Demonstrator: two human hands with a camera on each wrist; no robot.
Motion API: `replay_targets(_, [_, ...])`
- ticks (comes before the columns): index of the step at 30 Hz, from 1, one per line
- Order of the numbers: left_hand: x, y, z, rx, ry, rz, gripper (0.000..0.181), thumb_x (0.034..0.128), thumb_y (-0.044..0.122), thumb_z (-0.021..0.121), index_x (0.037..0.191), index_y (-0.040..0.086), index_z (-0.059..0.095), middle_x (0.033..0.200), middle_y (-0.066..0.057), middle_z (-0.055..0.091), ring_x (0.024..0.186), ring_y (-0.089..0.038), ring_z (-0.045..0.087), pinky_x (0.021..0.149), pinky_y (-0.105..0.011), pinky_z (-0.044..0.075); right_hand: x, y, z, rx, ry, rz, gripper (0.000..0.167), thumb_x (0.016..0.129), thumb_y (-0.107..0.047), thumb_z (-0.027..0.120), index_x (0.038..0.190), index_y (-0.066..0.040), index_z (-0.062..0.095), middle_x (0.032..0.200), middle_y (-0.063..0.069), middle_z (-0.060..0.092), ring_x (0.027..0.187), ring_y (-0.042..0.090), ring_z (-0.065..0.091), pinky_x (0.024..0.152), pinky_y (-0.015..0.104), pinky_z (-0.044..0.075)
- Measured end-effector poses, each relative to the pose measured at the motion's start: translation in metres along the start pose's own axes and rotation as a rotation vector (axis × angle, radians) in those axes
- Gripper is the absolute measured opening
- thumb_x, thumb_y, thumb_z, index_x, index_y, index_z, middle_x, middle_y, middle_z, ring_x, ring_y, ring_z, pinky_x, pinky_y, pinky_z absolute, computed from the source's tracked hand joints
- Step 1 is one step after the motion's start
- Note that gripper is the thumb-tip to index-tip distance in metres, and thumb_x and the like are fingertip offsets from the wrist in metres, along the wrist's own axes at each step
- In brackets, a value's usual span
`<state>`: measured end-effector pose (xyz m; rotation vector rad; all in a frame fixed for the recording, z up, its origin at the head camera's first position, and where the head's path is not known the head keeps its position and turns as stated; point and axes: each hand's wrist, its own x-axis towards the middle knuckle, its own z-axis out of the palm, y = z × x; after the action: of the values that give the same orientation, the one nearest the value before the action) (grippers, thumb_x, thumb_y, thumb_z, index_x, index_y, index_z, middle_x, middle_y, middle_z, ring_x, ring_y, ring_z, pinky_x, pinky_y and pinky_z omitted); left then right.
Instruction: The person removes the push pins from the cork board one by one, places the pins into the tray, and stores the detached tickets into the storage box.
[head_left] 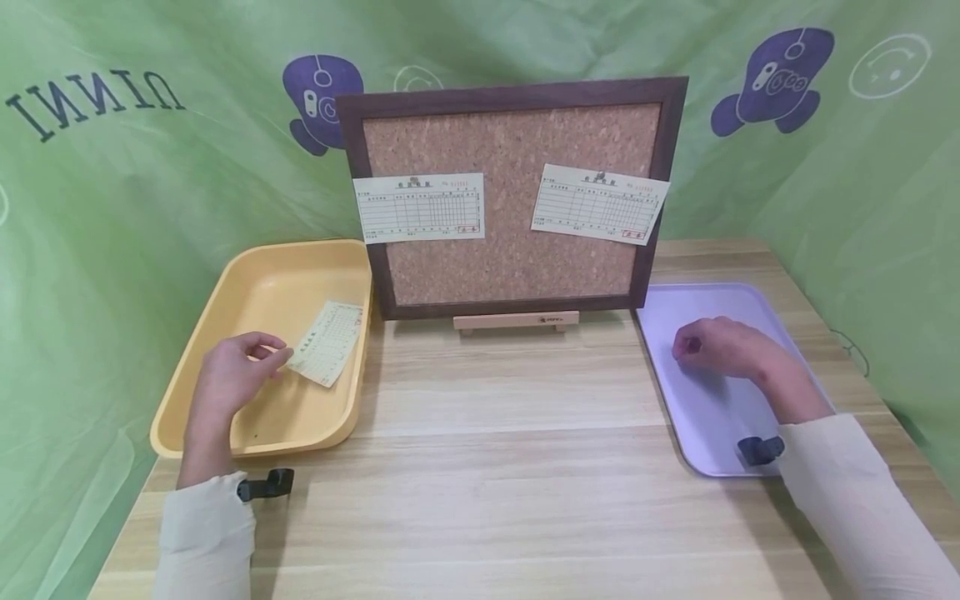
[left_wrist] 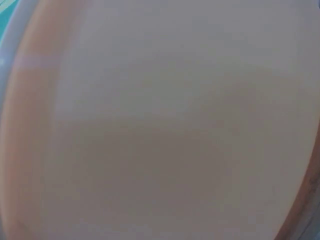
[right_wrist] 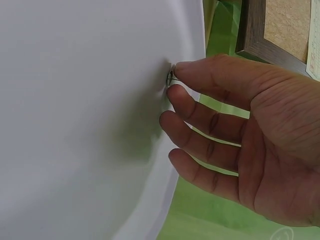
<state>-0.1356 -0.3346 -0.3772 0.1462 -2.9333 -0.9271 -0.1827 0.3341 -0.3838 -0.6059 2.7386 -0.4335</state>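
My left hand point(head_left: 234, 371) is over the yellow tray point(head_left: 251, 265), thumb and forefinger pinching the corner of a printed paper slip point(head_left: 330, 342). The left wrist view shows only the blurred tray, without the hand. Over the lilac tray point(head_left: 705, 304), my right hand point(head_left: 723, 346) pinches a small pushpin point(right_wrist: 171, 76) between thumb and forefinger; its details are hard to make out. The other right fingers are bent beside it. A framed cork board point(head_left: 510, 200) carries a left receipt slip point(head_left: 420, 212) and a tilted right receipt slip point(head_left: 600, 208).
The board leans on a small wooden stand point(head_left: 516, 321) at the back of the wooden table point(head_left: 510, 467), between the two trays. Green printed cloth point(head_left: 525, 42) hangs behind and along the sides. A black wrist camera point(head_left: 266, 485) is on the left sleeve, another camera point(head_left: 761, 450) on the right.
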Motion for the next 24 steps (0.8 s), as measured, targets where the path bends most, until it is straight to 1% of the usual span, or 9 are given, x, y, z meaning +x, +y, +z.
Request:
replay_targets(2, [0.000, 0.003, 0.000, 0.001, -0.001, 0.007, 0.035, 0.0992, 0.033, 0.068, 0.113, 0.000, 0.070, 0.089, -0.013, 0.073, 0.077, -0.024, 0.063, 0.062, -0.032, 0.045, 0.000, 0.000, -0.001, 0.004, -0.003, 0.012, 0.007, 0.089, -0.006, 0.075, 0.090, -0.012, 0.073, 0.086, -0.002, 0.068, 0.080, 0.018, 0.062, 0.077, 0.047, 0.053])
replay_targets(5, [0.001, 0.007, 0.001, -0.004, -0.002, 0.011, 0.036, 0.0992, 0.034, 0.068, 0.114, 0.001, 0.070, 0.091, -0.014, 0.072, 0.078, -0.025, 0.065, 0.063, -0.033, 0.046, -0.001, 0.000, -0.003, 0.007, 0.000, 0.020, 0.008, 0.089, -0.005, 0.074, 0.091, -0.013, 0.073, 0.085, -0.003, 0.068, 0.077, 0.017, 0.060, 0.072, 0.043, 0.052])
replay_targets(8, [0.001, 0.010, 0.002, -0.006, -0.002, 0.015, 0.035, 0.0993, 0.034, 0.068, 0.114, 0.002, 0.070, 0.093, -0.013, 0.072, 0.079, -0.028, 0.068, 0.063, -0.033, 0.046, -0.002, -0.001, -0.005, 0.000, 0.009, 0.024, 0.010, 0.090, -0.005, 0.072, 0.089, -0.015, 0.073, 0.083, -0.003, 0.066, 0.074, 0.017, 0.056, 0.068, 0.039, 0.048])
replay_targets(13, [0.001, 0.017, 0.002, -0.003, 0.011, 0.032, 0.033, 0.0992, 0.033, 0.068, 0.112, 0.003, 0.071, 0.090, -0.012, 0.072, 0.077, -0.026, 0.068, 0.062, -0.033, 0.046, -0.002, -0.005, -0.009, -0.005, 0.032, 0.032, 0.014, 0.089, -0.004, 0.070, 0.088, -0.017, 0.073, 0.082, -0.002, 0.065, 0.074, 0.018, 0.055, 0.068, 0.038, 0.046])
replay_targets(17, [0.000, 0.023, 0.001, 0.020, 0.034, 0.038, 0.034, 0.0993, 0.033, 0.068, 0.113, 0.003, 0.071, 0.092, -0.012, 0.072, 0.074, -0.024, 0.067, 0.060, -0.034, 0.046, -0.003, -0.009, -0.011, -0.001, 0.049, 0.024, 0.008, 0.090, -0.006, 0.070, 0.092, -0.014, 0.073, 0.082, -0.002, 0.066, 0.074, 0.017, 0.055, 0.067, 0.038, 0.047])
replay_targets(20, [-0.001, 0.027, 0.000, 0.053, 0.058, 0.026, 0.035, 0.0997, 0.035, 0.067, 0.115, 0.003, 0.071, 0.096, -0.015, 0.071, 0.075, -0.026, 0.065, 0.059, -0.035, 0.046, -0.004, -0.013, -0.014, -0.005, 0.065, 0.010, 0.005, 0.091, -0.010, 0.071, 0.095, -0.012, 0.073, 0.084, -0.002, 0.067, 0.074, 0.016, 0.057, 0.068, 0.039, 0.048])
replay_targets(24, [-0.002, 0.034, -0.003, 0.071, 0.086, 0.028, 0.036, 0.0998, 0.037, 0.066, 0.115, 0.004, 0.072, 0.099, -0.016, 0.070, 0.083, -0.031, 0.064, 0.062, -0.037, 0.046, -0.004, -0.021, -0.017, -0.011, 0.095, -0.008, 0.005, 0.093, -0.012, 0.071, 0.097, -0.011, 0.073, 0.085, -0.002, 0.069, 0.077, 0.016, 0.060, 0.072, 0.040, 0.050])
